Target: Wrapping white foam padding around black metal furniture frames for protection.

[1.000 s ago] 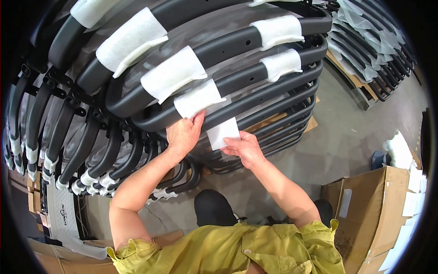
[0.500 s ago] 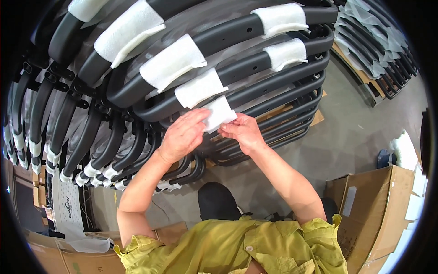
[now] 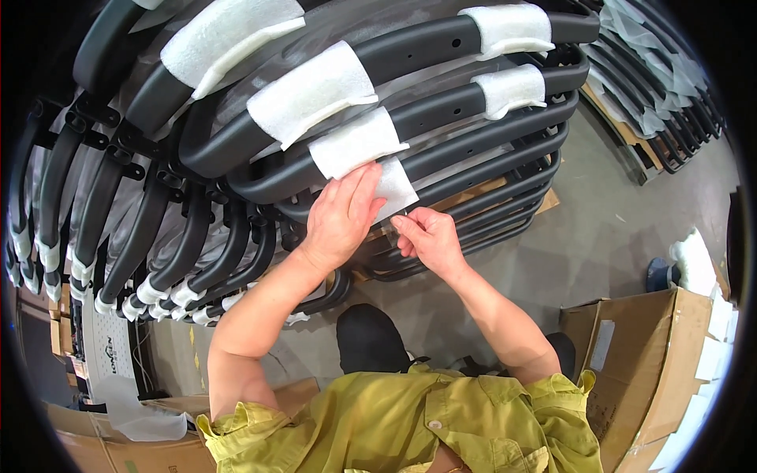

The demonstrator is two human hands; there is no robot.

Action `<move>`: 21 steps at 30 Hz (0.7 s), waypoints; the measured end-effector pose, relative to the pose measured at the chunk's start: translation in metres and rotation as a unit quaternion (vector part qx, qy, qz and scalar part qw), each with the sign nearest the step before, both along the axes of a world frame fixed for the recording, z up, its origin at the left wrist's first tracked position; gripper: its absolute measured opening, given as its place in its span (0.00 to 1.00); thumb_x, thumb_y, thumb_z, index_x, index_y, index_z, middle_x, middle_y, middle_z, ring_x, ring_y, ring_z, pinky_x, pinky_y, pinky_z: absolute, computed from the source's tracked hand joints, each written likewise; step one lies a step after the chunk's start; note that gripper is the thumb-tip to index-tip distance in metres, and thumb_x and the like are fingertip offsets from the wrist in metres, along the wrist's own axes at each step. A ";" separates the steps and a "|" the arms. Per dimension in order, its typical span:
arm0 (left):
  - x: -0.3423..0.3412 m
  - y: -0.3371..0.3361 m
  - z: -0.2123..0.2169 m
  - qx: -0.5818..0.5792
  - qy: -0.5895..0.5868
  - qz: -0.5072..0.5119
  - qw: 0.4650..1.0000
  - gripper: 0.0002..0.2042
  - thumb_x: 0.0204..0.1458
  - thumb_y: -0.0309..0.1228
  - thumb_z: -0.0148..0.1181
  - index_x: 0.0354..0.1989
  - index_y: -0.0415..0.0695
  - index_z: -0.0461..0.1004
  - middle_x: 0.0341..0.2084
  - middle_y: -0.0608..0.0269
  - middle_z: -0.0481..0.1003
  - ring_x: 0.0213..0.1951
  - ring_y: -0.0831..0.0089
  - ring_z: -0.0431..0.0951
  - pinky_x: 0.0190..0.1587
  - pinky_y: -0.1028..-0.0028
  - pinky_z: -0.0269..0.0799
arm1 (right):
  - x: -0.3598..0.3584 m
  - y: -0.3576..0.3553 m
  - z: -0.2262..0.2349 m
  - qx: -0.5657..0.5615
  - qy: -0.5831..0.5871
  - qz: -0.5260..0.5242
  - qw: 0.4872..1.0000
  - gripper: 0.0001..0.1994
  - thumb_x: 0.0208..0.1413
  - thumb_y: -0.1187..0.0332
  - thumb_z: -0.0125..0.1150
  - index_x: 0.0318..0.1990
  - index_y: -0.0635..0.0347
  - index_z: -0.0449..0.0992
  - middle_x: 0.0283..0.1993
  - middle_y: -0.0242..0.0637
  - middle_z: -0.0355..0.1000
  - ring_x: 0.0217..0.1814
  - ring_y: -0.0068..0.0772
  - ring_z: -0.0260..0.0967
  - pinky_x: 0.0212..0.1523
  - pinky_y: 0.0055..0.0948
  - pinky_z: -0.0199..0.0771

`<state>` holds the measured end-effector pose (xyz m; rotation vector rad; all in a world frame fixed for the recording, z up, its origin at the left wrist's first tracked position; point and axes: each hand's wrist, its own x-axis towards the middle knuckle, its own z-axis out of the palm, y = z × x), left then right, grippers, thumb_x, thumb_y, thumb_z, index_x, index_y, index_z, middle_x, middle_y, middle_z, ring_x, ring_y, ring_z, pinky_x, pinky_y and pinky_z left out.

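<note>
A large stack of black curved frames (image 3: 441,150) is seen filling the upper part of the view, the tubes nested one over another and bending toward the rim. Further black frames (image 3: 662,102) are stacked at the upper right, well apart, on the grey floor (image 3: 607,236). A brown cardboard box (image 3: 654,363) is placed at the lower right, with white foam sheets (image 3: 714,315) standing at its far side. White foam pads (image 3: 311,91) are wrapped around several of the upper tubes, one on each, with smaller ones (image 3: 512,87) further right.

A small white foam sheet (image 3: 390,189) is laid against the tube just below the lowest wrapped pad, near the middle of the stack. It is pressed flat by the left hand (image 3: 339,217), whose fingers are stretched out and spread over the sheet's left part rather than curled around it. The right hand (image 3: 430,240) is held just beside it, below the sheet's lower right corner; its thumb and forefinger are pinched together on something thin at the sheet's edge, though what exactly is gripped cannot be told. The other fingers are curled loosely
</note>
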<state>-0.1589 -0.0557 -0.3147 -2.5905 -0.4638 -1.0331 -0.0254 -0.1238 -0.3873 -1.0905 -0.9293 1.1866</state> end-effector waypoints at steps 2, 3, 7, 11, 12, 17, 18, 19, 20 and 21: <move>-0.001 -0.005 -0.001 -0.026 0.019 0.090 0.995 0.22 0.35 0.27 0.59 0.43 0.40 0.65 0.36 0.57 0.70 0.36 0.64 0.71 0.38 0.70 0.67 | -0.002 -0.007 0.026 -0.021 0.032 0.015 0.999 0.12 0.49 0.65 0.56 0.21 0.63 0.69 0.15 0.31 0.66 0.14 0.17 0.61 0.14 0.16 0.60; -0.003 -0.007 -0.002 -0.025 0.018 0.095 0.995 0.22 0.35 0.27 0.59 0.43 0.40 0.65 0.36 0.57 0.70 0.36 0.64 0.71 0.38 0.70 0.67 | -0.004 -0.008 0.037 -0.044 0.065 0.029 0.997 0.12 0.49 0.64 0.56 0.20 0.63 0.68 0.14 0.30 0.65 0.13 0.17 0.60 0.13 0.15 0.58; -0.006 -0.008 0.000 -0.053 0.023 0.089 0.994 0.24 0.35 0.25 0.57 0.45 0.38 0.63 0.40 0.54 0.69 0.39 0.61 0.70 0.43 0.68 0.65 | -0.006 0.009 0.060 -0.036 0.111 0.011 0.993 0.14 0.49 0.62 0.55 0.20 0.63 0.68 0.15 0.32 0.65 0.12 0.19 0.61 0.11 0.16 0.56; -0.010 -0.018 0.016 -0.188 0.053 0.043 0.980 0.23 0.34 0.24 0.57 0.45 0.38 0.64 0.43 0.54 0.68 0.45 0.58 0.68 0.48 0.66 0.61 | -0.002 0.016 0.066 -0.113 0.152 0.018 0.982 0.14 0.48 0.61 0.57 0.22 0.63 0.69 0.17 0.33 0.66 0.14 0.20 0.62 0.14 0.15 0.59; -0.008 -0.016 0.012 -0.206 0.016 0.056 0.977 0.22 0.34 0.25 0.58 0.44 0.39 0.65 0.43 0.55 0.68 0.44 0.60 0.68 0.47 0.67 0.62 | -0.002 0.017 0.065 -0.117 0.156 0.027 0.980 0.15 0.49 0.59 0.55 0.23 0.63 0.69 0.18 0.34 0.67 0.15 0.20 0.62 0.15 0.16 0.60; -0.005 -0.003 0.002 -0.191 -0.124 0.076 0.971 0.13 0.34 0.28 0.62 0.32 0.42 0.72 0.31 0.60 0.74 0.31 0.64 0.75 0.34 0.71 0.70 | 0.014 0.012 0.085 -0.131 0.220 0.106 0.961 0.18 0.52 0.56 0.49 0.27 0.65 0.70 0.22 0.38 0.70 0.16 0.21 0.63 0.17 0.19 0.63; -0.003 -0.002 0.000 -0.183 -0.143 0.081 0.969 0.10 0.35 0.30 0.62 0.29 0.43 0.74 0.28 0.60 0.75 0.28 0.64 0.75 0.32 0.72 0.70 | 0.021 0.004 0.096 -0.138 0.155 0.109 0.972 0.18 0.53 0.55 0.48 0.28 0.65 0.70 0.22 0.38 0.70 0.16 0.21 0.63 0.17 0.18 0.62; 0.001 -0.001 0.000 -0.184 -0.144 0.069 0.970 0.10 0.35 0.30 0.62 0.29 0.43 0.74 0.28 0.60 0.75 0.28 0.64 0.75 0.32 0.72 0.70 | 0.034 -0.005 0.106 -0.144 0.090 0.107 0.980 0.19 0.53 0.55 0.47 0.30 0.65 0.71 0.22 0.39 0.70 0.16 0.22 0.63 0.17 0.18 0.62; 0.005 -0.001 -0.001 -0.179 -0.157 0.071 0.969 0.09 0.36 0.31 0.62 0.28 0.43 0.74 0.28 0.60 0.75 0.28 0.65 0.75 0.32 0.72 0.70 | 0.051 -0.017 0.112 -0.148 0.032 0.105 0.983 0.18 0.53 0.54 0.47 0.32 0.65 0.70 0.22 0.39 0.70 0.17 0.23 0.65 0.17 0.18 0.63; 0.010 -0.002 -0.001 -0.174 -0.170 0.068 0.968 0.08 0.36 0.32 0.62 0.27 0.44 0.75 0.27 0.60 0.75 0.28 0.65 0.75 0.32 0.72 0.70 | 0.068 -0.037 0.125 -0.134 -0.031 0.098 0.986 0.18 0.53 0.55 0.49 0.32 0.65 0.70 0.22 0.38 0.70 0.17 0.23 0.65 0.18 0.18 0.65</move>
